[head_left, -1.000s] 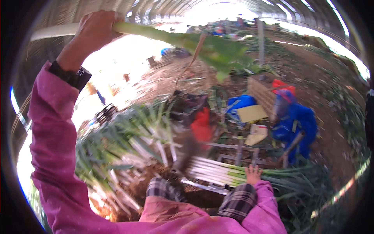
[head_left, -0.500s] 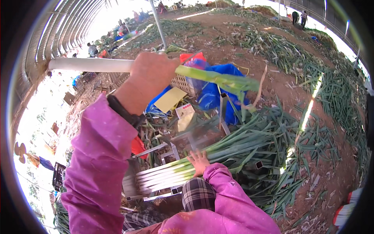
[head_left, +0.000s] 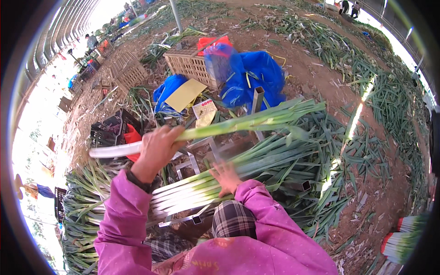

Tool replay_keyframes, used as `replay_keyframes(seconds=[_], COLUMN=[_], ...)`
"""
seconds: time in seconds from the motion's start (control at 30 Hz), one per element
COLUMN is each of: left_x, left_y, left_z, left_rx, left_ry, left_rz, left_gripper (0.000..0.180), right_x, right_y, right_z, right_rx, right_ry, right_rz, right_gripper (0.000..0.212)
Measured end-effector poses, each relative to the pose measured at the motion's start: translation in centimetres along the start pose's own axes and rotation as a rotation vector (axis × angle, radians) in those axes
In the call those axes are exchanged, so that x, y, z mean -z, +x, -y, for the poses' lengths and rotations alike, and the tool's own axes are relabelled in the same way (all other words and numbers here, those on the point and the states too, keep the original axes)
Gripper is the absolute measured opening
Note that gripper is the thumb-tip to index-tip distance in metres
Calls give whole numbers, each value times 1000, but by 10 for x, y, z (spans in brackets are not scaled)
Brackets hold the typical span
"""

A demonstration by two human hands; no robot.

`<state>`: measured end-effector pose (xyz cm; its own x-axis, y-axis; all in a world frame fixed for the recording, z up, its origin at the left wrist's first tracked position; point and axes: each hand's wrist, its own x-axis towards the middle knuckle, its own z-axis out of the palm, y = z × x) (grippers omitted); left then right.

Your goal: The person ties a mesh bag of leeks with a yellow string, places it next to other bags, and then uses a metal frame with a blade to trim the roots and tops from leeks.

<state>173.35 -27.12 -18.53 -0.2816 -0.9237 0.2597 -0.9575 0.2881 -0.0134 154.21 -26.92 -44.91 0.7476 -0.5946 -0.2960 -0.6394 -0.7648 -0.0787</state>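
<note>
A long leek (head_left: 117, 150), white at its root end and green toward the leaves, is gripped by my left hand (head_left: 158, 149). It hangs level across my view, above a row of several leeks (head_left: 178, 199) laid side by side. Over the green part of that row my right hand (head_left: 225, 178) is spread with fingers apart, on or just above the stalks. The row rests on a metal frame of square tubes (head_left: 258, 98). Below my right hand shows my plaid-covered knee (head_left: 233, 221).
Past the frame sit a tan plastic crate (head_left: 190, 66), blue plastic sheeting (head_left: 263, 73) and a yellow card (head_left: 185, 95). More leeks (head_left: 85, 211) lie at left, a leaf pile (head_left: 321, 169) at right, and tied bundles (head_left: 401, 245) at lower right. Several people are far off.
My left hand has come down and nearer with the leek, from high over the crate to just above the row. My right hand stays spread by the row. The view has shifted slightly.
</note>
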Motion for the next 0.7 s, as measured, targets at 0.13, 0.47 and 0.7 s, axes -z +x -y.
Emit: replay_keyframes(seconds=[0.13, 0.47, 0.7], left_x=[-76, -228, -251], left_y=[-66, -126, -137], left_z=[22, 71, 87], left_rx=[101, 221, 221], left_ry=[-97, -192, -298], left_rz=[34, 59, -29], left_gripper=[31, 37, 40], right_x=[4, 3, 3], right_y=[4, 10, 11], right_z=[0, 2, 5], right_rx=[11, -10, -32], right_ry=[0, 82, 99], right_rz=[13, 20, 40], right_gripper=[117, 115, 114])
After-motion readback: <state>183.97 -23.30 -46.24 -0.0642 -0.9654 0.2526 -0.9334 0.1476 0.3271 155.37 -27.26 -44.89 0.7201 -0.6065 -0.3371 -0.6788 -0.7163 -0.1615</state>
